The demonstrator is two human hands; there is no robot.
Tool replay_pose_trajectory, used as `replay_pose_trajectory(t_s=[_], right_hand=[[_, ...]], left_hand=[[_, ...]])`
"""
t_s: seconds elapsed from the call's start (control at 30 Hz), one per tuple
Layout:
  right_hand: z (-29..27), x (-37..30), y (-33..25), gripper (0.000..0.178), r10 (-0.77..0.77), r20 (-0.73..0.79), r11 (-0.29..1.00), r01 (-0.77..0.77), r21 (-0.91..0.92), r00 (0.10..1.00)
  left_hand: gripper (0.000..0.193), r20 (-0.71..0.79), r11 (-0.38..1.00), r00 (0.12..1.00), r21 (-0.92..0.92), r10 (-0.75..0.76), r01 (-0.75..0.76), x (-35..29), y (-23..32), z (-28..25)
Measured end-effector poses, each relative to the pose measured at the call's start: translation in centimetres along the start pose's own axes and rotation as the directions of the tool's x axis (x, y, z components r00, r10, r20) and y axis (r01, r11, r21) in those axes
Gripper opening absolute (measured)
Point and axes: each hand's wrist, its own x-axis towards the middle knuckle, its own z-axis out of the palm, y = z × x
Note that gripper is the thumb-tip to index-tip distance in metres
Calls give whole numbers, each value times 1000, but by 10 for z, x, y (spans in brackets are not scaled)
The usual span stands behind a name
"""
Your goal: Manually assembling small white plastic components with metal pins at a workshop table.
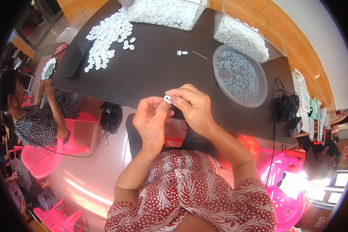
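Both my hands meet just above the near edge of the dark table (143, 73). Between them is a small white oval plastic piece with holes (167, 99). My left hand (151, 118) pinches it from the left, thumb and forefinger together. From the right, my right hand (193, 106) grips the same piece with thumb and fingertips. Whether anything smaller sits in the piece is hidden by the fingers. Farther up the table lie two small white pieces (182, 52) and a thin yellowish stick (200, 55).
A loose pile of white oval pieces (108, 36) covers the far left. Clear bins of white pieces (166, 15) (241, 36) stand at the back. A round tub (260, 89) holds small grey-blue parts. Black cables (286, 104) lie at right. Another person (38, 112) sits left.
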Motion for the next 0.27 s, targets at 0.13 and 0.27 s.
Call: replay_pose_trajectory(t_s=[0.13, 0.27], right_hand=[[-1, 0, -2, 15, -17, -9, 1000, 16, -25, 1000], [-3, 1, -3, 15, 10, 19, 998, -9, -62, 1000]], left_hand=[[9, 19, 1000, 1000, -31, 0, 0, 1, -1, -1], [12, 48, 999, 999, -41, -13, 15, 1, -2, -2]])
